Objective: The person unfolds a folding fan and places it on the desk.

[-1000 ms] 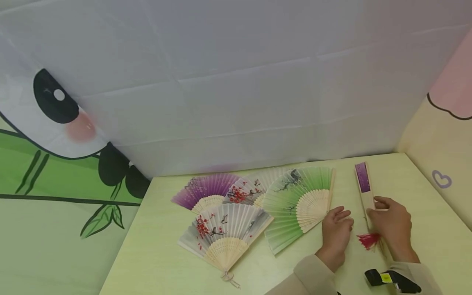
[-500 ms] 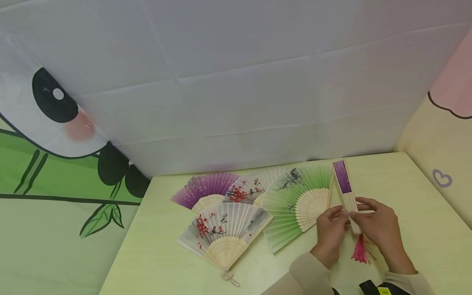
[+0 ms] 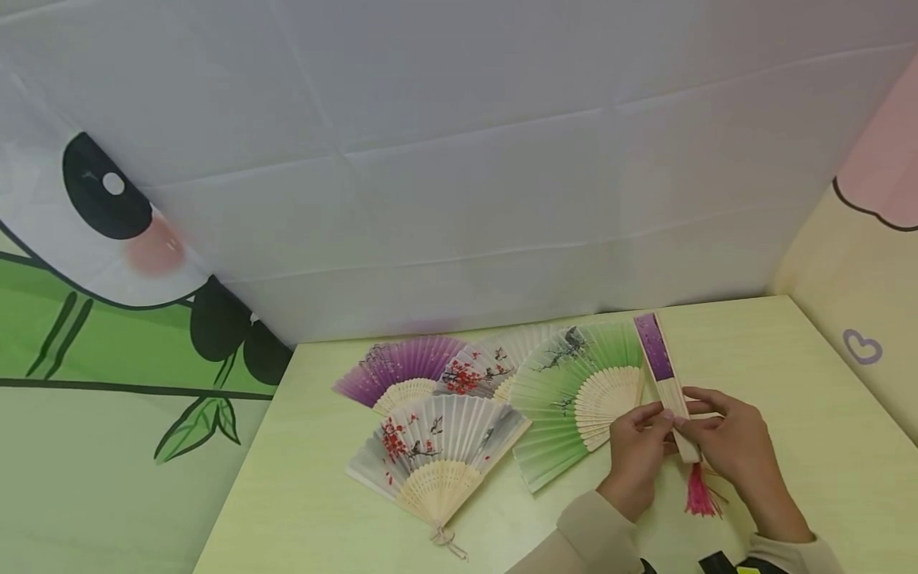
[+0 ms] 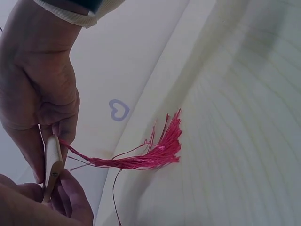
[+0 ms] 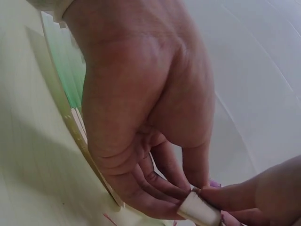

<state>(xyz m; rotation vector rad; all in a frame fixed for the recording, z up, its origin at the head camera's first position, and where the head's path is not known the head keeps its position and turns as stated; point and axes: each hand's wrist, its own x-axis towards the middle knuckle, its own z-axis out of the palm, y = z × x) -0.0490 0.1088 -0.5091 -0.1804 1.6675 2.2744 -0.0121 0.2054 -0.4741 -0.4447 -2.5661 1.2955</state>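
Observation:
A folded hand fan (image 3: 654, 347) with purple cloth and pale wooden ribs slants away from me between both hands in the head view. My left hand (image 3: 634, 458) pinches its lower ribs from the left, thumb on top. From the right, my right hand (image 3: 735, 446) grips the same part, its thumb close to the left one. A pinkish-red tassel (image 3: 699, 490) hangs from the pivot end. The left wrist view shows that wooden end (image 4: 54, 162) edge-on between fingers. In the right wrist view, the fan's pale end (image 5: 200, 209) shows between fingertips, the rest hidden.
Left of the hands lies an open green fan (image 3: 548, 414), its right edge beside the folded one. An open grey fan (image 3: 459, 434) with red blossoms lies at front, and a purple fan (image 3: 412, 367) and another blossom fan (image 3: 495, 371) behind. A white backdrop (image 3: 473, 199) closes the table's back.
The right hand has brought the folded fan leftward, towards the green fan. My left hand, apart from it a second ago, now holds it too. The tassel has swung to hang below the end.

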